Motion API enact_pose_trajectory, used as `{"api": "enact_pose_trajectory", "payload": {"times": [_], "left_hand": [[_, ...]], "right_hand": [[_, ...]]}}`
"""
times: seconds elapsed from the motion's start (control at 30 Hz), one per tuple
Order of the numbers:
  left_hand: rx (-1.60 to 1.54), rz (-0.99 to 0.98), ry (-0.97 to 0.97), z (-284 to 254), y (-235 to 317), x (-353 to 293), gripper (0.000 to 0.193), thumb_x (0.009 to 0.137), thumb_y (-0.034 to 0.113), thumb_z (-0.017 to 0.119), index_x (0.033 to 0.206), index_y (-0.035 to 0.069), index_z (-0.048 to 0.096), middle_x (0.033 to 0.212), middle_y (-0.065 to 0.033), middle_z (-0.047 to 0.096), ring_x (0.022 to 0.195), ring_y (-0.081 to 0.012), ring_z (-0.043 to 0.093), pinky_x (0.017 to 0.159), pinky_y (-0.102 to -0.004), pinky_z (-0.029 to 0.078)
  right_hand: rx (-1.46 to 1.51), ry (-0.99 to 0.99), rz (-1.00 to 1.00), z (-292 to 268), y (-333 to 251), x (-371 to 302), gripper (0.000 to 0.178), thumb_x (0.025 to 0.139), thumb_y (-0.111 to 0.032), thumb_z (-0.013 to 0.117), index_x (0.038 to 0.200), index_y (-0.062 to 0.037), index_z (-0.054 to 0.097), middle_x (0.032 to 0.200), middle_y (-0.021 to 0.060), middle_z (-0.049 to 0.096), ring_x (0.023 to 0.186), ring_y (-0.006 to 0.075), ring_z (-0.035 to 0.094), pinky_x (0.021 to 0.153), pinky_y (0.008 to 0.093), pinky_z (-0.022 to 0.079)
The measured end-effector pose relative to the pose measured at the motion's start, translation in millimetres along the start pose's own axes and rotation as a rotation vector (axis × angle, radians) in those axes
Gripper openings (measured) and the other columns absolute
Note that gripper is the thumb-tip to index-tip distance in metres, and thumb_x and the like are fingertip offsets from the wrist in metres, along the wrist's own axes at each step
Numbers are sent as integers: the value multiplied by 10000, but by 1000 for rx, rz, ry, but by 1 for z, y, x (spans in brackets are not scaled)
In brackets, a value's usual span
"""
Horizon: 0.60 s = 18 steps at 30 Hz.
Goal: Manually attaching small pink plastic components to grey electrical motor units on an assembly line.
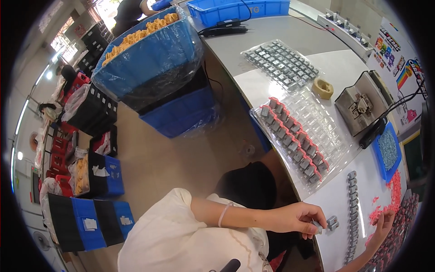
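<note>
My left hand [301, 219] is closed in a pinch on a small grey plastic part [318, 227] at the table's near edge. Just right of its fingertips a similar loose grey part [332, 222] lies on the white surface. My right hand [384, 229] is at the edge of a scatter of small pink pieces [393, 196]. Its fingertips are drawn together, and whatever lies between them is too small to make out. Between the hands runs a long row of grey parts [352, 213].
Beyond the hands, a clear tray [335, 131] holds grey parts with pink strips; another tray [281, 61] holds grey parts. A tape roll [322, 89], a metal fixture [362, 104] and a blue bin of small bluish pieces [388, 152] stand nearby. A blue crate [149, 59] holds yellow parts.
</note>
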<state>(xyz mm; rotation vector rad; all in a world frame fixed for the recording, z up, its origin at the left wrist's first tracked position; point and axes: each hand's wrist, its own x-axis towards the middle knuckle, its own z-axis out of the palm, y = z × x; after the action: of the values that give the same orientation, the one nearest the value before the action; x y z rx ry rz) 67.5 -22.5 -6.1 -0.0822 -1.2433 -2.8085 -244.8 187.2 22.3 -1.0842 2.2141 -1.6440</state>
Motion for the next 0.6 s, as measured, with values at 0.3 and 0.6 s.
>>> {"api": "enact_pose_trajectory", "payload": {"times": [0.3, 0.6], "left_hand": [[8, 36, 47, -15, 9, -21, 247, 852, 58, 625, 1080, -11, 557, 998, -55, 575, 838, -96, 551, 721, -235, 477], [-73, 170, 154, -31, 10, -31, 302, 795, 90, 712, 1025, -2, 539, 964, -34, 577, 854, -80, 556, 727, -227, 481]], "right_hand": [[-207, -6, 18, -46, 34, 4, 326, 931, -110, 506, 1238, -3, 523, 1113, 33, 573, 903, 78, 511, 775, 193, 388], [4, -54, -30, 81, -94, -60, 80, 780, -18, 630, 836, 39, 630, 777, 145, 630, 735, 244, 577, 718, 351, 484]]}}
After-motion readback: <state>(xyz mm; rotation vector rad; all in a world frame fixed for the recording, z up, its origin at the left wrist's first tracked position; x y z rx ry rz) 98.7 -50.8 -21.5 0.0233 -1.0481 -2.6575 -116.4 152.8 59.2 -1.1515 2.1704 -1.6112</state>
